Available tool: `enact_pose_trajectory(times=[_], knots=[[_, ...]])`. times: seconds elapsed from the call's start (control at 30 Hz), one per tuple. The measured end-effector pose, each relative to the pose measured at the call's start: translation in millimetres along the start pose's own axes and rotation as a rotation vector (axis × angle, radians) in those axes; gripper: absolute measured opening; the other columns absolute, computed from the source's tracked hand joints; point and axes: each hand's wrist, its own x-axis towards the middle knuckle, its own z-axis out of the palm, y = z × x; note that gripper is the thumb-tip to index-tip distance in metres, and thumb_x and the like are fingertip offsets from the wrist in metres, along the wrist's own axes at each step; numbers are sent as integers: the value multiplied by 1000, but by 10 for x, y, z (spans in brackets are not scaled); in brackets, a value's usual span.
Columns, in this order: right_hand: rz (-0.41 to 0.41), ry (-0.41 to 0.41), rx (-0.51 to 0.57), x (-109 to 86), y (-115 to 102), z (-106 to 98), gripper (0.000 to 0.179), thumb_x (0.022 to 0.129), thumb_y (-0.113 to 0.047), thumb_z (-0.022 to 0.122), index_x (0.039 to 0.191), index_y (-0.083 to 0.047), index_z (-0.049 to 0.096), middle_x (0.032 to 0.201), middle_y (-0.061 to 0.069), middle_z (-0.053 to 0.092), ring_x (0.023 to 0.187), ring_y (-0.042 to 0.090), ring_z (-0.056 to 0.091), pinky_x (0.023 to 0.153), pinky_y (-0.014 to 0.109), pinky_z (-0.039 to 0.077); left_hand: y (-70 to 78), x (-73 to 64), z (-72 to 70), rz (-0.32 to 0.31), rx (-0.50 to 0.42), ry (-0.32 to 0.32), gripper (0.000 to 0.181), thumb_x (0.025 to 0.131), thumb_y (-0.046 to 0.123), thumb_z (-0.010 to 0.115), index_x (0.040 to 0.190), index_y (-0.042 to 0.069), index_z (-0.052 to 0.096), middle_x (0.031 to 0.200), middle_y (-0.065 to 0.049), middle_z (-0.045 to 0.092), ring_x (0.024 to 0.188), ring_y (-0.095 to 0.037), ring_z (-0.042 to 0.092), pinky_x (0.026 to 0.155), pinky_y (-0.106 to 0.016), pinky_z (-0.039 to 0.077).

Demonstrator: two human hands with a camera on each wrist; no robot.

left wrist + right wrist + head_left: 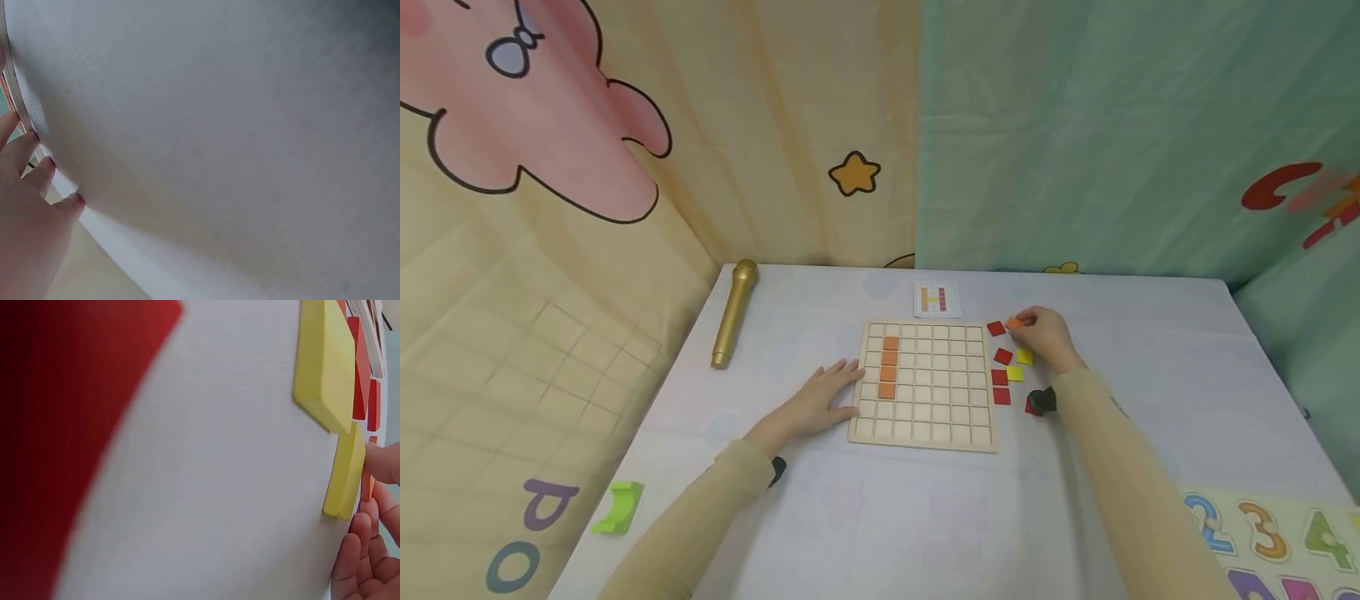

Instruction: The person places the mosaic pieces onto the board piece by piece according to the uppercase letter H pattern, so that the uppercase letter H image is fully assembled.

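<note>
A wooden grid board [925,432] lies in the middle of the table, with several orange tiles [889,358] in one column near its left side. My left hand [816,402] rests at the board's left edge with fingers spread, touching the rim. In the left wrist view, the left fingertips [44,167] are along that edge. Right of the board, my right hand [1047,335] pinches an orange tile [1015,323] between thumb and finger. Red tiles [1000,377] and yellow tiles [1025,357] lie around it; two yellow ones show close up in the right wrist view.
A small pattern card [937,300] lies behind the board. A gold microphone [734,315] is at the back left, and a green curved block [619,507] at the front left. A number puzzle board [1285,533] occupies the front right corner. Curtains stand behind the table.
</note>
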Motion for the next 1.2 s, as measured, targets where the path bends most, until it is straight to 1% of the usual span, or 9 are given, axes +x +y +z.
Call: enact_pose_trajectory(times=[0.17, 0.33, 0.4, 0.53, 0.6, 0.67, 0.83, 1.0, 1.2], knots=[[8, 6, -53, -26, -26, -8, 37, 95, -20, 64, 122, 3, 57, 116, 21, 56, 104, 33, 50, 98, 44, 51, 7, -3, 5, -5, 3, 7, 71, 94, 34, 66, 153, 12, 35, 165, -7, 21, 154, -28, 12, 125, -52, 7], [12, -23, -20, -102, -50, -24, 39, 95, -23, 64, 124, 2, 55, 117, 20, 56, 104, 32, 50, 94, 41, 53, 1, 4, 15, 4, 9, 0, 71, 94, 34, 66, 153, 11, 35, 164, -8, 21, 154, -30, 13, 125, -54, 7], [-18, -33, -1, -152, -87, -15, 40, 95, -25, 63, 124, 2, 55, 117, 20, 56, 102, 31, 51, 89, 37, 54, -7, 6, 16, -1, 13, -6, 71, 94, 35, 66, 154, 12, 34, 165, -7, 20, 154, -29, 12, 125, -53, 7], [-147, -49, -4, -279, -221, 65, 41, 93, -25, 65, 123, 2, 58, 115, 20, 57, 97, 29, 52, 75, 27, 52, -21, 12, 7, -6, 15, -3, 71, 94, 35, 65, 154, 12, 33, 165, -7, 19, 154, -29, 11, 125, -52, 6], [-212, -64, -8, -377, -311, 140, 40, 91, -23, 67, 122, 2, 60, 115, 19, 56, 97, 28, 53, 73, 26, 50, -21, 14, 1, -3, 16, -3, 71, 94, 34, 66, 154, 11, 34, 165, -8, 20, 154, -30, 11, 125, -53, 6], [-278, -83, 2, -499, -397, 225, 37, 91, -21, 68, 121, 1, 62, 118, 18, 56, 99, 28, 55, 74, 29, 51, -19, 19, -2, -1, 14, -5, 71, 94, 34, 66, 154, 11, 34, 165, -8, 19, 154, -30, 11, 125, -53, 6], [-392, -143, 42, -793, -585, 517, 30, 87, -18, 70, 115, -6, 67, 117, 12, 62, 99, 25, 61, 77, 33, 53, -9, 25, -8, -5, 19, -12, 71, 94, 34, 66, 154, 11, 34, 165, -8, 19, 154, -30, 11, 125, -54, 6], [-416, -232, 52, -980, -709, 820, 28, 83, -15, 72, 110, -10, 69, 108, 6, 66, 93, 19, 59, 73, 25, 51, 9, 22, -16, -3, 15, -10, 72, 94, 33, 67, 153, 10, 34, 164, -8, 21, 154, -31, 12, 125, -55, 7], [-437, -302, 24, -1128, -808, 1068, 27, 81, -13, 75, 108, -10, 70, 95, 1, 63, 82, 15, 55, 69, 24, 48, -7, 14, -10, 12, 1, -3, 71, 94, 32, 67, 153, 9, 35, 164, -10, 22, 153, -32, 13, 124, -55, 8]])
